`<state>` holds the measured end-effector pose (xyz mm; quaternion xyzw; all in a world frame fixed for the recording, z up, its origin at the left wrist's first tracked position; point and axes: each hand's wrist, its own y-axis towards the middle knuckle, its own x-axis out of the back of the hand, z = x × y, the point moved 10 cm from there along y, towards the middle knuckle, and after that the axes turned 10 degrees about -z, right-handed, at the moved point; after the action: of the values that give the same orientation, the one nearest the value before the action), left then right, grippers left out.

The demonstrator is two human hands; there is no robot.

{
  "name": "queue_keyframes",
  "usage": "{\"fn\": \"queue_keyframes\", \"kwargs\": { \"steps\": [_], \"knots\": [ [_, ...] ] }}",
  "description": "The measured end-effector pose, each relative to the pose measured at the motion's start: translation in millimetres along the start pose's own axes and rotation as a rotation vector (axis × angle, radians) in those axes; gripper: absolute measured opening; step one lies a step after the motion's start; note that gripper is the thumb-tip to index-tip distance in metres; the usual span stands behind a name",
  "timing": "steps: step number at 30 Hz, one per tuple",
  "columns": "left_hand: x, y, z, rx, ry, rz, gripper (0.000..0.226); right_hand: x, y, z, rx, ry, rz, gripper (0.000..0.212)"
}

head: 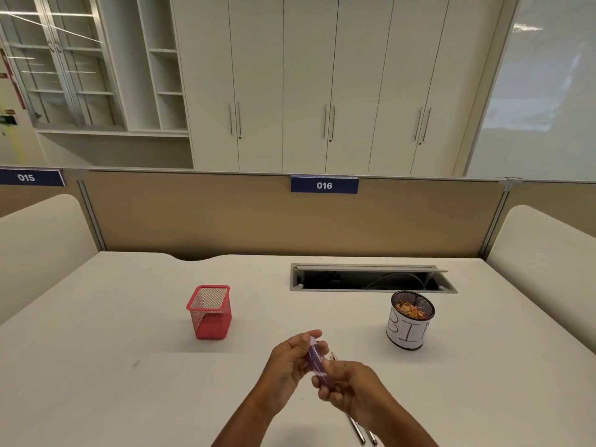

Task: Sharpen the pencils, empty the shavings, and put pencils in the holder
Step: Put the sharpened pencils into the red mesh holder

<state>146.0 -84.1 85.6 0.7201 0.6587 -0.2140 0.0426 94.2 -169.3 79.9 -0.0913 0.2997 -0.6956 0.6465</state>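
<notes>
- Hands meet low at centre, about 6 o'clock on the white desk (129, 333), raised just above its top.
- Left hand (290, 359) curls round the upper end of a purple sharpener (317, 366), fingers wrapped from the 9 o'clock side; closed on it.
- Right hand (351, 385) pinches the sharpener's lower end from the 3 o'clock side; closed too, both hands share the one item.
- Sharpener is a long translucent purple case, tilted, top end toward 11 o'clock.
- Small pale tip shows just at 1 o'clock of the sharpener, between the hands; cannot tell if it is a pencil point.
- Two pencils (362, 432) lie on the desk at 5 o'clock, partly hidden under the right forearm, side by side, dark shafts.
- Red mesh holder (211, 312) stands upright at 10 o'clock of the hands, well apart, nothing visible inside.
- Round black mesh cup with white paper label reading "BIN" (409, 321) at 2 o'clock, upright, orange-brown shavings (411, 309) inside.
- Open cable hatch (371, 279) in the desk at 12 to 1 o'clock, just behind the bin.
- Tan divider (193, 211) behind, blue tag "016" (324, 185) on top edge.
</notes>
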Motion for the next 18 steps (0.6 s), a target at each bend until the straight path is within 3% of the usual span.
{"fn": "queue_keyframes", "kwargs": {
  "steps": [3, 5, 7, 10, 14, 18],
  "knots": [
    [3, 0, 10, 0.03, -0.002, -0.004, 0.023, -1, -1, -5, -0.013, -0.106, 0.071, 0.016],
    [5, 2, 18, 0.044, 0.028, -0.017, 0.022, 7, 4, -4, 0.11, -0.448, 0.005, 0.021],
    [8, 3, 27, 0.043, 0.101, -0.047, 0.017, 12, 8, 8, 0.32, -0.77, -0.09, 0.039],
    [9, 6, 42, 0.068, 0.201, -0.065, 0.014, 10, 10, 10, 0.455, -0.89, -0.075, 0.066],
    [5, 4, 66, 0.148, 0.214, -0.036, 0.017, 12, 18, -5, 0.462, -0.96, -0.03, 0.056],
    [22, 4, 78, 0.152, 0.374, -0.128, 0.023, 35, 31, -3, 0.507, -1.179, -0.152, 0.051]
  ]
}}
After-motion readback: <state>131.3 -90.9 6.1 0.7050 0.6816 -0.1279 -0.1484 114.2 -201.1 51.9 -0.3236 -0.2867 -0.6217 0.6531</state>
